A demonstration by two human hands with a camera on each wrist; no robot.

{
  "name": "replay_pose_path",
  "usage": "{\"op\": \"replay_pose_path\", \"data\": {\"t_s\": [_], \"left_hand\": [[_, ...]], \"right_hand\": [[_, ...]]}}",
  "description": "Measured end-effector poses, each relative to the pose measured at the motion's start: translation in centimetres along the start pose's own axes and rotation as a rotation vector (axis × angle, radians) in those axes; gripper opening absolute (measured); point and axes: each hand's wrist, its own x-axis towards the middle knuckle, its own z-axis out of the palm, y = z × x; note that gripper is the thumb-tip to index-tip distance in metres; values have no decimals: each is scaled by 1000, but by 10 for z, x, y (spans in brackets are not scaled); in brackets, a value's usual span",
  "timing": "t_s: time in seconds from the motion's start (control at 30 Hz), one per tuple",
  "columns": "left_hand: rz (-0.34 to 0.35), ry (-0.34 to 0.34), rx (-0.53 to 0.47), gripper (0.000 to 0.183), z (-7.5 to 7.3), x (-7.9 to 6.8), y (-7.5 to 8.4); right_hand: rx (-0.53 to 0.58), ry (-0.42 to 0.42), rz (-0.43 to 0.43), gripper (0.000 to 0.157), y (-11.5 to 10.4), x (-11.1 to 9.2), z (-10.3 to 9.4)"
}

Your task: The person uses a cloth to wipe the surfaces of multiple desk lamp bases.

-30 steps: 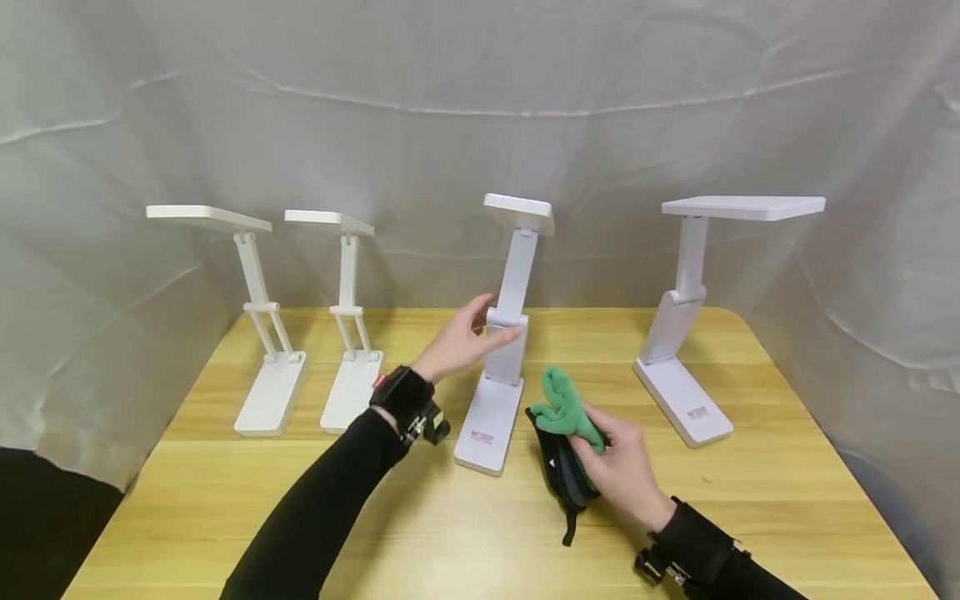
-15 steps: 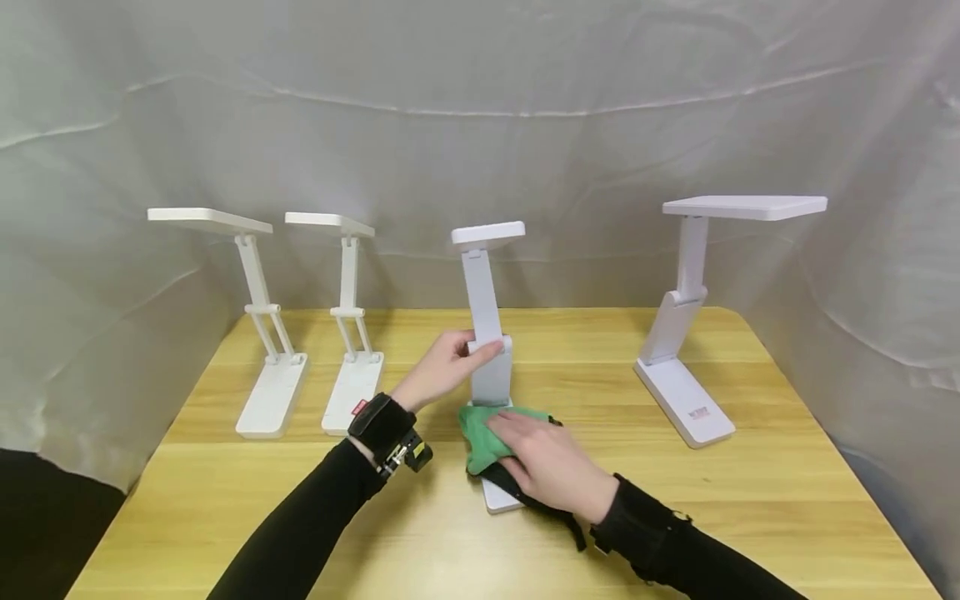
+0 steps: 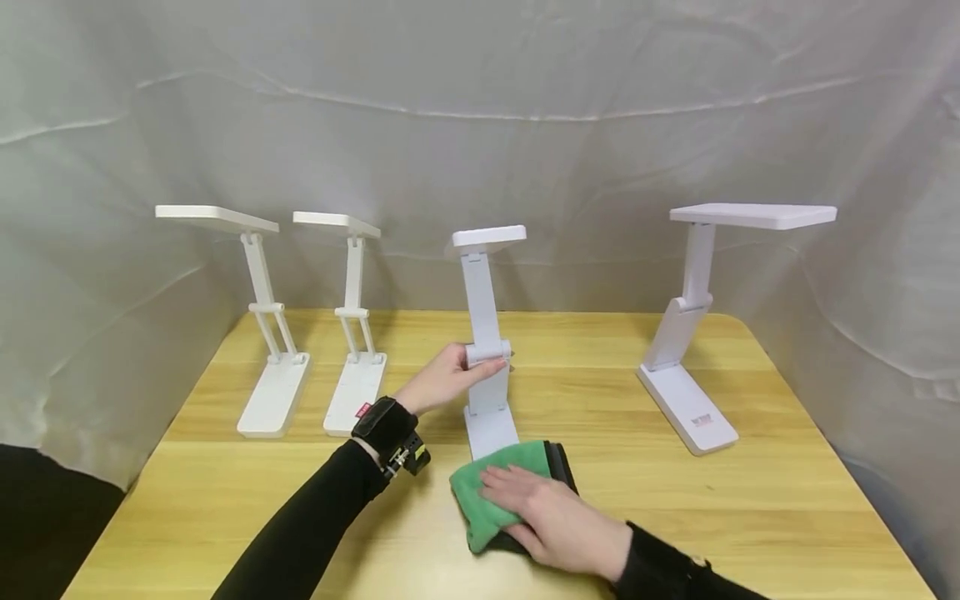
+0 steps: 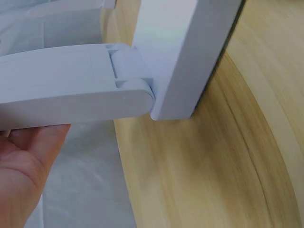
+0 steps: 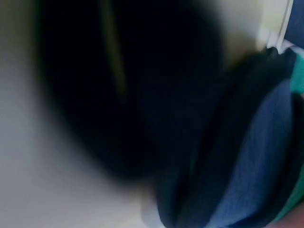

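In the head view, my left hand (image 3: pixel 442 379) grips a white folding desk lamp (image 3: pixel 481 304) at its middle hinge, thumb across the front and fingers behind. The left wrist view shows that hand (image 4: pixel 23 166) against the lamp arm (image 4: pixel 61 76), near the lower hinge and base. My right hand (image 3: pixel 558 517) lies on a green cloth (image 3: pixel 491 492), its fingers stretched over the top. Dark fabric (image 3: pixel 558 467) shows at the cloth's edge. The cloth covers the front of the lamp's base (image 3: pixel 491 429). Dark folded fabric (image 5: pixel 256 156) fills much of the blurred right wrist view.
Two white desk lamps, one at the far left (image 3: pixel 273 396) and one nearer (image 3: pixel 356 387), stand unfolded on the wooden table (image 3: pixel 622 417). Another white lamp (image 3: pixel 686 408) stands at the right. A pale curtain (image 3: pixel 600 150) hangs behind and at both sides.
My left hand has taken hold of the middle lamp, which now leans differently. My right hand has brought the green cloth onto its base and slid it toward the front end.
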Motion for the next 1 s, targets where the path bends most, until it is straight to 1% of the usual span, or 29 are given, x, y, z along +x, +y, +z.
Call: {"op": "replay_pose_path", "data": {"t_s": [0.07,0.13,0.23,0.3,0.37,0.43,0.5,0.57,0.63,0.7,0.8,0.9,0.97,1.0], "left_hand": [[-21,-10,1,31,0,0,2],[-34,-11,-3,31,-1,1,4],[-53,-6,-5,31,-1,1,4],[-58,-4,-5,31,-1,1,4],[-59,-3,1,31,0,1,5],[-50,-4,14,31,1,1,5],[-37,-12,22,32,1,0,5],[-20,-18,26,32,0,-1,4],[-14,-18,24,31,0,-2,4],[-14,-14,26,31,-1,-3,4],[-25,-6,41,31,-2,-4,4],[-19,7,72,32,-1,2,-10],[-23,12,98,33,0,6,-19],[-22,8,93,33,0,8,-25]], "right_hand": [[38,-15,8,43,-2,-3,0],[51,-29,36,46,2,1,-3],[37,-49,89,49,15,21,-9],[8,-51,107,49,25,35,-11],[-10,-49,114,48,29,42,-12],[-17,-46,96,48,28,39,-12],[0,-58,66,47,20,26,-10],[37,-79,32,47,11,11,-10],[82,-98,14,45,5,0,-11],[103,-98,17,45,5,-2,-13],[85,-81,62,47,18,12,-14],[46,-74,108,48,34,31,-16],[33,-70,119,47,37,35,-16],[32,-71,116,47,35,33,-16]]}}
